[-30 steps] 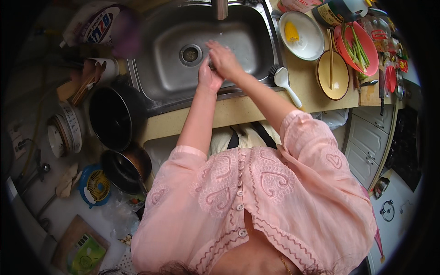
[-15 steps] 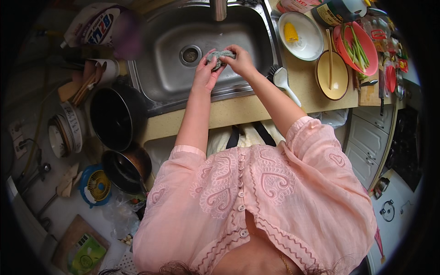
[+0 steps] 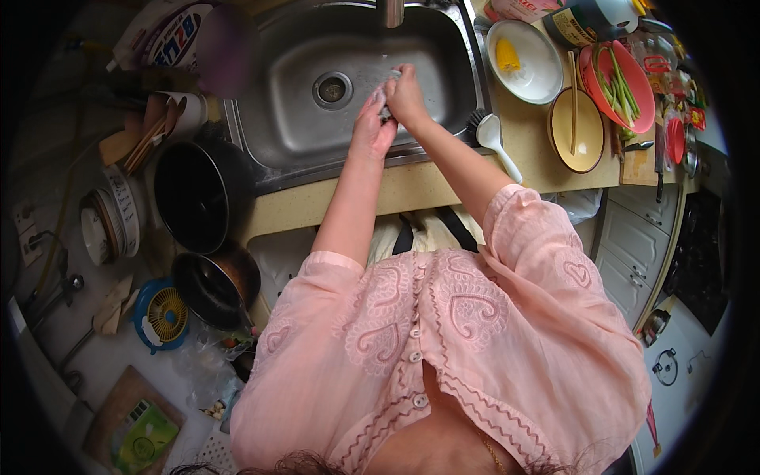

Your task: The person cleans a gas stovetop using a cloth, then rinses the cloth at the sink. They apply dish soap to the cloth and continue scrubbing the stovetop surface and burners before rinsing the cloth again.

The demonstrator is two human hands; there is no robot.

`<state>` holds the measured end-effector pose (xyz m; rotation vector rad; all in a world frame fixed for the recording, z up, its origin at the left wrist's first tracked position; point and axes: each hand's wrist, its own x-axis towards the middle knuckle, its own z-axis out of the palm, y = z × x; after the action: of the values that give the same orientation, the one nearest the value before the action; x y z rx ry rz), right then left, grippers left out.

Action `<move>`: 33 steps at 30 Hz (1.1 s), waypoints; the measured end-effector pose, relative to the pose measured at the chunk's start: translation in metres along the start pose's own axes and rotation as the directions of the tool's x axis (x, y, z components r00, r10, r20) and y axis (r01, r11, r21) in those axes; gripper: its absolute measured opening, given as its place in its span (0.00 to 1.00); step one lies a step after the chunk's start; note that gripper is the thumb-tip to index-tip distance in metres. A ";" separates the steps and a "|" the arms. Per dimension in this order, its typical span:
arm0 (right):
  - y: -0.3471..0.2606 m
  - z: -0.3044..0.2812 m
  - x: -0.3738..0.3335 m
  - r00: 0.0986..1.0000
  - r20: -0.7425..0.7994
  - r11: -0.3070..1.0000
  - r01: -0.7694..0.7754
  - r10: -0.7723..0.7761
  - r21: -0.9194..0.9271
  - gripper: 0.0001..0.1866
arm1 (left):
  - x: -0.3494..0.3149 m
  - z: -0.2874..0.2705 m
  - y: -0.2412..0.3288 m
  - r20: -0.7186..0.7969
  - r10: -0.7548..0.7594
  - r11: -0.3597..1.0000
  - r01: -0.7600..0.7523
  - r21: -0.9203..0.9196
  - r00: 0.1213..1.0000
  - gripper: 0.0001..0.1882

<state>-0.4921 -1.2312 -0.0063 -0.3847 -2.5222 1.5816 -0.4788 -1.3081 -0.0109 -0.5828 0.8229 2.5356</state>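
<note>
Over the right half of the steel sink, my two hands press together around a small grey-green cloth. My left hand is closed on its lower part from the near side. The right hand wraps the upper part from the right, its fist hiding most of the fabric. Beyond them the faucet hangs at the far edge; no stream of water shows. A white-handled dish brush lies at the sink's right rim, close to my right forearm.
On the right counter are a white bowl with a piece of corn, a yellow bowl with chopsticks across it, and a red basket of green stalks. A knife lies farther right. Left of the sink stands a dark pot.
Both hands have shifted slightly right. My right hand has turned into a fist and moved farther from me, covering more of the cloth, which was more visible before.
</note>
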 end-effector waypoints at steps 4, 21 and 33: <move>-0.027 0.006 -0.037 0.955 0.052 0.956 0.293 -0.293 0.014 0.18 | 0.009 -0.004 0.019 -0.134 -0.077 0.996 0.068 -0.066 0.988 0.20; -0.003 -0.006 -0.010 0.960 0.261 0.918 0.194 -0.104 -0.347 0.25 | -0.010 0.008 0.022 0.149 -0.168 0.950 0.200 -0.239 0.974 0.15; 0.028 -0.034 -0.022 0.979 0.204 0.989 0.015 0.015 -0.148 0.16 | 0.038 -0.022 0.040 -0.235 -0.122 0.943 0.187 0.275 0.964 0.10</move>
<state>-0.4585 -1.1964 -0.0166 -0.2493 -2.8051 1.5076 -0.5245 -1.3422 -0.0276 -0.7965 1.1585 2.1766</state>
